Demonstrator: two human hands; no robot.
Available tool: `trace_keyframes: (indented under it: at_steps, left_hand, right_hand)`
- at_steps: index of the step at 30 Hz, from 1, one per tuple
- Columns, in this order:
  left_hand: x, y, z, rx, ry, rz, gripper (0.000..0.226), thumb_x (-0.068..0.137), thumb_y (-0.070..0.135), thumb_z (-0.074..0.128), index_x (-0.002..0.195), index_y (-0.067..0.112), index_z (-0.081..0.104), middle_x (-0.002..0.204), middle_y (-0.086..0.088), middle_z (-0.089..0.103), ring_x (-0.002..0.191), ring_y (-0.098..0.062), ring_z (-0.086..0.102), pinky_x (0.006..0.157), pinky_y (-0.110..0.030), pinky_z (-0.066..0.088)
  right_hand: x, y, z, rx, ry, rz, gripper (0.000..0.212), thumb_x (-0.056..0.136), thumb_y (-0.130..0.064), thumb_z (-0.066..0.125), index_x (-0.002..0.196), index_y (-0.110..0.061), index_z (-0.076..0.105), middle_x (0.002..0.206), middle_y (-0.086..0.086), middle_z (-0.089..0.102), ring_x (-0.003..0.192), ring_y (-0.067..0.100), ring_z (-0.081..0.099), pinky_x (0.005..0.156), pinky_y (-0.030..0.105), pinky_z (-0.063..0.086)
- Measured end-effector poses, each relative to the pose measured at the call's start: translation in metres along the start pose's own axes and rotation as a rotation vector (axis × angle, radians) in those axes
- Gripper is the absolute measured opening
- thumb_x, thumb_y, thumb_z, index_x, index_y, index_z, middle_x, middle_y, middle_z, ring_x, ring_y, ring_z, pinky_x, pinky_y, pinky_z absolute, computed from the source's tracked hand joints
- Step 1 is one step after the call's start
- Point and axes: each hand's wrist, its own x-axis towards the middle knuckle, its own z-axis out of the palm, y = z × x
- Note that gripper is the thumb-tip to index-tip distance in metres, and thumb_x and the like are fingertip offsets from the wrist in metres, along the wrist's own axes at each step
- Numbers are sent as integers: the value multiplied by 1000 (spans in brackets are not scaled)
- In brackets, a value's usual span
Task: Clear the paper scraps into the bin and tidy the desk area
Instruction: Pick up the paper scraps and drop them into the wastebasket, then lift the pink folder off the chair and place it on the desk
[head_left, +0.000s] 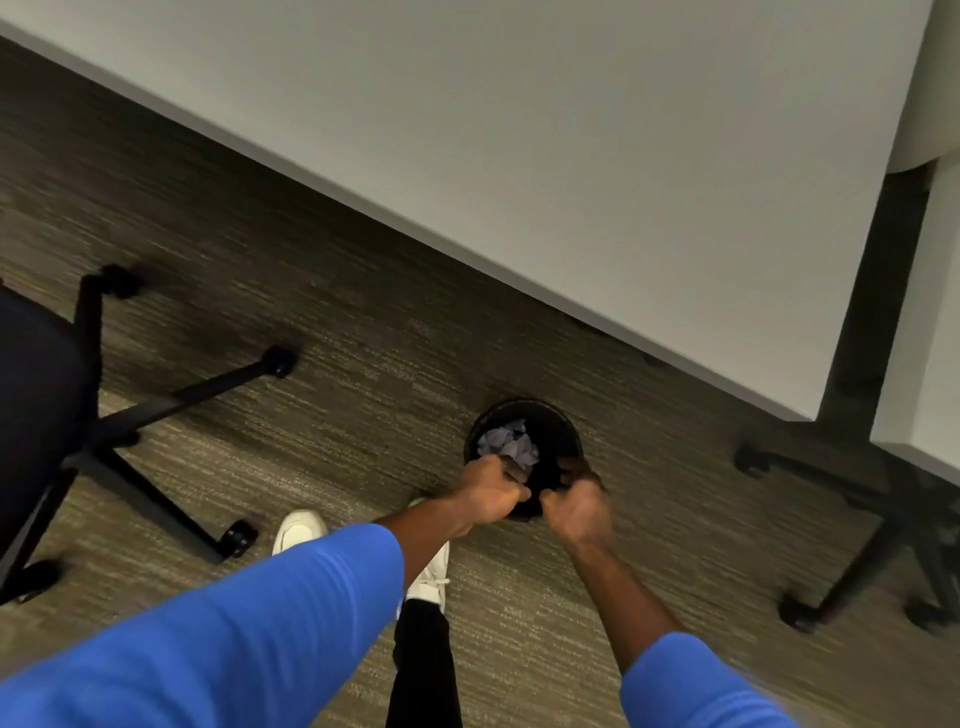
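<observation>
Stripy brown and grey carpet (363, 364) covers the floor, and it looks rough and flat. A big white desk (571, 156) with a smooth top and a straight edge fills the upper part of the view.

At the far left stands a black chair (41, 405) with a dark soft seat, thin legs and small round wheels. Just right of its nearest wheel is a white shoe (298, 527) on the carpet. A long blue sleeve (234, 623) reaches up from the bottom left corner.

The left hand (491, 491) is at the end of that sleeve. Its fingers are curled tight over the near rim of the bin (550, 415), gripping it. The bin is round and black, and it sits on the carpet near the desk's front edge. Inside it, on the left side, lies a heap of paper scraps (506, 447). They are pale, crumpled and pointy, and they sit just beyond the left hand's fingers.

The right hand (576, 506) is a bit blurry. It is curled over the same near rim, gripping it close beside the left hand.

At the far right are the black legs and wheels of a second chair (857, 519), under the desk's right corner.
</observation>
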Motion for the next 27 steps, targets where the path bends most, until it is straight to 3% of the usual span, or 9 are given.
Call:
trace_keyframes:
  at_steps: [3,5,8,10,16,21,24,27]
  left_hand:
    - [-7,-6,-18,33,90,-1,21,93,20,74,106,4,79,116,-16,79,114,-34,72,99,-45,59]
    - [-13,-11,-34,4,147,-14,18,93,19,74,102,4,78,114,-15,80,114,-32,73,101,-41,59]
    - [-30,-24,-61,18,221,-1,11,93,20,76,94,10,76,109,-12,81,111,-27,74,101,-33,57]
    - [-43,-38,-84,73,267,18,8,92,21,76,90,14,76,106,-10,82,108,-25,75,95,-29,55]
    - [-84,-90,-160,-1,365,-6,13,93,24,74,97,11,75,103,-6,79,106,-24,71,99,-35,58]
    - [-125,-128,-221,-95,552,-59,20,91,28,75,79,14,70,85,1,78,88,-19,75,83,-30,58]
    - [-160,-146,-260,-130,716,-131,23,92,34,75,75,23,65,89,0,79,93,-24,75,84,-35,60]
    - [-188,-160,-289,-179,842,-180,22,90,38,74,76,21,68,89,-3,81,96,-30,76,82,-36,59]
  right_hand:
    - [-7,-12,5,-36,0,-33,24,89,-22,74,99,-1,79,96,17,80,81,30,73,65,30,53]
    - [-12,-22,10,-31,-3,-95,22,90,-23,74,103,-6,80,99,13,81,89,30,76,67,28,52]
    - [-25,-46,19,0,-34,-193,19,91,-19,74,107,-12,81,109,10,81,106,29,75,89,36,60]
    - [-38,-67,27,43,-69,-240,14,91,-15,74,103,-17,82,106,5,82,106,25,75,96,36,59]
    - [-79,-146,58,-13,-130,-450,13,90,-14,73,92,-26,78,88,-10,79,85,8,73,74,25,54]
    - [-121,-217,92,-32,-169,-630,14,89,-15,72,95,-26,79,89,-9,80,85,9,72,81,30,57]
    - [-157,-261,118,-3,-189,-784,15,91,-15,72,99,-26,78,89,-11,79,83,4,71,75,22,52]
    - [-192,-301,138,66,-171,-890,14,92,-15,73,102,-25,78,89,-10,79,81,3,71,73,19,50]
